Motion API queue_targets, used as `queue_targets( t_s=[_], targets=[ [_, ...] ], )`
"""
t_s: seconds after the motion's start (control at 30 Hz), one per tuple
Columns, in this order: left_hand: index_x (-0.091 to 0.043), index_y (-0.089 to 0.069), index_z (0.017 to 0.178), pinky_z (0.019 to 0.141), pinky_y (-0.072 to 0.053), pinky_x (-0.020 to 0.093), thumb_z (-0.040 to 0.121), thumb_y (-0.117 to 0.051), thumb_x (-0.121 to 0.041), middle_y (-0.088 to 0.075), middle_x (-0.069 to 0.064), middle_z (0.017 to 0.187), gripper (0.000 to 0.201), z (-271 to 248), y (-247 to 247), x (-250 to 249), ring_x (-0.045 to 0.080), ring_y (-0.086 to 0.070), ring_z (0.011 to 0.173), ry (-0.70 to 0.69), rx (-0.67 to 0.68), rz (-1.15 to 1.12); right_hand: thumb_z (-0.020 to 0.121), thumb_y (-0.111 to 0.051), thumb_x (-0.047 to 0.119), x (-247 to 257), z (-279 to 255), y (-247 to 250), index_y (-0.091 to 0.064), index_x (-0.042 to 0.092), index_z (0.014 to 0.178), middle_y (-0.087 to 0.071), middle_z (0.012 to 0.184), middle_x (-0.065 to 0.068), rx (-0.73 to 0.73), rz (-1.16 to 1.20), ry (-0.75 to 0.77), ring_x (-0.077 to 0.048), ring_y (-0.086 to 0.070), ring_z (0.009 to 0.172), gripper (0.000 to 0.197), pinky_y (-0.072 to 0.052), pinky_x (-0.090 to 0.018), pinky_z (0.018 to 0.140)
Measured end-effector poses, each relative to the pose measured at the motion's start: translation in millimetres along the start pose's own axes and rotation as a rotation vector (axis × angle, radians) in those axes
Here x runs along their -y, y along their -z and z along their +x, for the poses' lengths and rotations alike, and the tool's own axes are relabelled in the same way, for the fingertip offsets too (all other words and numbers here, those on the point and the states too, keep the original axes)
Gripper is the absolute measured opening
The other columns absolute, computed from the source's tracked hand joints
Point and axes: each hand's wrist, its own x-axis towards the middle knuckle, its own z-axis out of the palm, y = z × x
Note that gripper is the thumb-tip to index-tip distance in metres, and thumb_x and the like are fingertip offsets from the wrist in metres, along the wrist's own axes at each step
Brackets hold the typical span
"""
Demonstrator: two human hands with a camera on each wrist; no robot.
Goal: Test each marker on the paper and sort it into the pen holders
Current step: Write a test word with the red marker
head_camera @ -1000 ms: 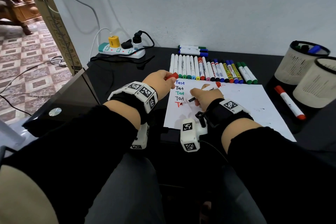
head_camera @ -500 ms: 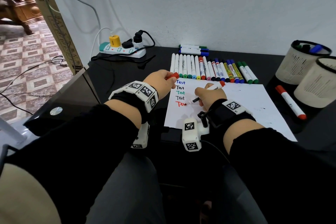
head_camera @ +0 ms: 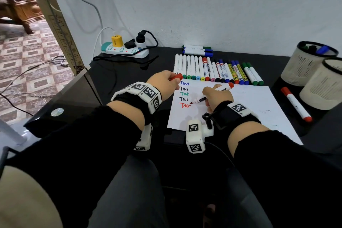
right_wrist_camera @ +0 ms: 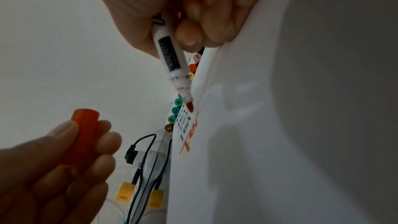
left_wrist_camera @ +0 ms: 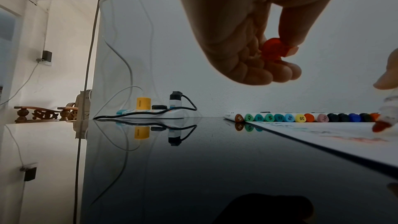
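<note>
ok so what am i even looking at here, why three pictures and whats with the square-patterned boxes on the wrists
There is no machine here: a person works with bare hands, wearing three cameras. The boxes with black-and-white patterns are wrist-worn cameras.

The wide picture comes from a camera on the head, looking down at a black table. The other two look along each hand from the wrist.

The right hand holds an uncapped red marker with its tip at the white paper, partway through a red word under four lines reading "Test". The left hand pinches the marker's red cap.

Behind the paper lies a row of markers, with a few more by the wall. At right stand two mesh pen holders; the far one has markers in it. Another red marker lies beside them. A power strip sits at the back left.
</note>
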Motion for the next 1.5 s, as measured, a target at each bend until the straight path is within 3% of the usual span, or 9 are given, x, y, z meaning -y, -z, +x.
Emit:
queue_targets(
  t_s=[0.13,0.4,0.6,0.77,1.0,1.1,1.2,1.33,1.5],
  targets=[
    [-0.018,-0.050,0.125,0.083,-0.044,0.026,0.098,-0.041,-0.031,-0.066,-0.006,0.104,0.031,1,-1,0,0.013,-0.060,0.098,0.005,0.005,0.006,0.077,-0.058,0.024,-1,1,-1,-0.053,0.007,0.072,-0.052,0.058,-0.004,0.015,-0.022,0.008,-0.019,-0.046,0.053,0.019,-0.040,-0.032,0.063],
    [-0.019,-0.051,0.125,0.089,-0.046,0.029,0.097,-0.045,-0.031,-0.065,-0.003,0.109,0.031,0,0,1,0.015,-0.060,0.101,0.006,0.011,0.018,0.079,-0.060,0.019,-1,3,1,-0.050,0.004,0.075,-0.048,0.057,-0.008,0.032,0.027,-0.001,-0.020,-0.042,0.050,0.018,-0.037,-0.031,0.054],
    [-0.023,-0.054,0.126,0.078,-0.039,0.022,0.094,-0.052,-0.034,-0.062,-0.002,0.114,0.034,-10,7,-6,0.012,-0.055,0.097,-0.024,0.028,0.039,0.084,-0.061,0.016,14,-2,17,-0.052,0.007,0.074,-0.044,0.055,-0.006,0.087,0.206,-0.043,-0.016,-0.035,0.046,0.016,-0.029,-0.024,0.044],
    [-0.024,-0.055,0.126,0.080,-0.039,0.021,0.091,-0.057,-0.035,-0.063,-0.004,0.113,0.037,-14,21,-17,0.007,-0.054,0.094,-0.039,0.060,-0.009,0.085,-0.060,0.013,54,-8,38,-0.050,0.013,0.066,-0.045,0.042,-0.002,0.090,0.357,0.108,-0.009,-0.035,0.031,0.021,-0.024,-0.014,0.034],
    [-0.026,-0.062,0.116,0.095,-0.047,0.025,0.084,-0.067,-0.032,-0.067,-0.008,0.103,0.033,-22,35,-47,0.008,-0.063,0.096,-0.131,0.090,-0.225,0.085,-0.057,0.005,95,-25,68,-0.039,0.017,0.056,-0.043,0.041,0.001,0.152,0.416,0.321,-0.008,-0.034,0.030,0.035,-0.022,-0.011,0.036],
    [-0.024,-0.065,0.110,0.088,-0.048,0.018,0.084,-0.068,-0.025,-0.067,-0.008,0.093,0.027,-28,34,-58,0.007,-0.062,0.089,-0.184,0.098,-0.317,0.084,-0.057,0.004,97,-32,72,-0.035,0.016,0.053,-0.038,0.038,0.000,0.192,0.376,0.368,-0.009,-0.031,0.030,0.040,-0.020,-0.012,0.036],
    [-0.028,-0.067,0.094,0.070,-0.048,0.006,0.086,-0.065,-0.021,-0.068,-0.011,0.084,0.011,-33,30,-70,-0.002,-0.061,0.074,-0.245,0.126,-0.362,0.084,-0.057,0.004,97,-38,76,-0.032,0.017,0.052,-0.036,0.038,0.001,0.221,0.362,0.395,-0.008,-0.030,0.030,0.043,-0.019,-0.013,0.037],
    [-0.028,-0.065,0.085,0.069,-0.048,0.014,0.091,-0.058,-0.016,-0.068,-0.014,0.070,0.015,-32,27,-84,-0.003,-0.060,0.064,-0.272,0.133,-0.461,0.087,-0.058,0.009,103,-42,87,-0.033,0.018,0.055,-0.038,0.038,0.002,0.226,0.363,0.412,-0.009,-0.031,0.032,0.042,-0.020,-0.015,0.040],
    [-0.020,-0.065,0.083,0.057,-0.049,0.010,0.092,-0.057,-0.015,-0.067,-0.010,0.068,0.013,-30,30,-101,-0.004,-0.060,0.055,-0.266,0.190,-0.491,0.085,-0.056,0.006,108,-44,98,-0.034,0.018,0.057,-0.037,0.038,0.002,0.206,0.382,0.401,-0.008,-0.031,0.030,0.038,-0.022,-0.012,0.037]
  ],
)
